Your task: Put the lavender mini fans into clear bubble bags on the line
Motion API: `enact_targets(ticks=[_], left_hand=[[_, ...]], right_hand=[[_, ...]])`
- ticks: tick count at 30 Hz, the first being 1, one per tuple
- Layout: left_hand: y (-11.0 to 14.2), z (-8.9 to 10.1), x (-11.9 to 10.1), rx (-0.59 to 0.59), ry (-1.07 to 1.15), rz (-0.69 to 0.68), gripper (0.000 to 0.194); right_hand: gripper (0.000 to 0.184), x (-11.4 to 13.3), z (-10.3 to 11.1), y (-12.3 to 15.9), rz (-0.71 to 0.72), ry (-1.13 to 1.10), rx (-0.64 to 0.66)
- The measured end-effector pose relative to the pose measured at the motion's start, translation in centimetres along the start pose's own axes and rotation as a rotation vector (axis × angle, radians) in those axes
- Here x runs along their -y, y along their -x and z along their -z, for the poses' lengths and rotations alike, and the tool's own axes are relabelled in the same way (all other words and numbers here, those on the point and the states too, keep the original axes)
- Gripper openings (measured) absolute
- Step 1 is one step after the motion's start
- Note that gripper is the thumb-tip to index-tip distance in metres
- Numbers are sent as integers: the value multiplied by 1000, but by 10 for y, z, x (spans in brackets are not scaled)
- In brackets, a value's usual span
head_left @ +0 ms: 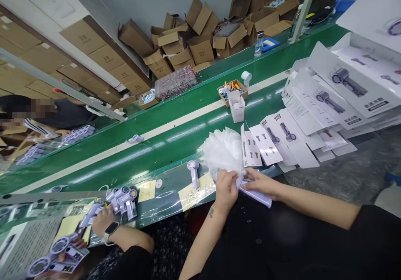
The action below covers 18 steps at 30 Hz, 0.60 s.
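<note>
A lavender handheld fan [258, 197] is held in front of my dark top, its handle slanting down to the right. My left hand [226, 190] pinches at the fan's head end, and my right hand [260, 183] wraps over the body just below that. The fingers of both hands hide most of the head. Just beyond my fingers lies a fanned-out stack of translucent white bags [221, 148], close to my left fingertips. A second lavender fan [194, 173] rests on the bench left of my hands, partly over a yellow paper with handwriting [184, 198].
Printed fan boxes [290, 136] lean in overlapping rows to the right. Beyond runs a green conveyor [169, 146] carrying one fan [137, 138]. A small carton [223, 98] of parts stands across it. At left, a co-worker's watch-wearing hand [105, 221] touches clustered fans [123, 198]; another person sits farther back.
</note>
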<state>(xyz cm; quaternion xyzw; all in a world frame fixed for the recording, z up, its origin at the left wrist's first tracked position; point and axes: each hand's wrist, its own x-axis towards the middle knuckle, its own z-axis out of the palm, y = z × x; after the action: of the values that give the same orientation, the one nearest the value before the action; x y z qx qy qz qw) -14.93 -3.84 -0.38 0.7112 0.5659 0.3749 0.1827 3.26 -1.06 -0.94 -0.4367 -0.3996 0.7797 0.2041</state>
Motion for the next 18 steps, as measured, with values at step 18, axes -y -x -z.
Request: enact_targets(ticks=[18], left_hand=[[43, -6, 0, 189, -149, -106, 14]], right_hand=[[45, -7, -2, 14, -102, -492, -15]])
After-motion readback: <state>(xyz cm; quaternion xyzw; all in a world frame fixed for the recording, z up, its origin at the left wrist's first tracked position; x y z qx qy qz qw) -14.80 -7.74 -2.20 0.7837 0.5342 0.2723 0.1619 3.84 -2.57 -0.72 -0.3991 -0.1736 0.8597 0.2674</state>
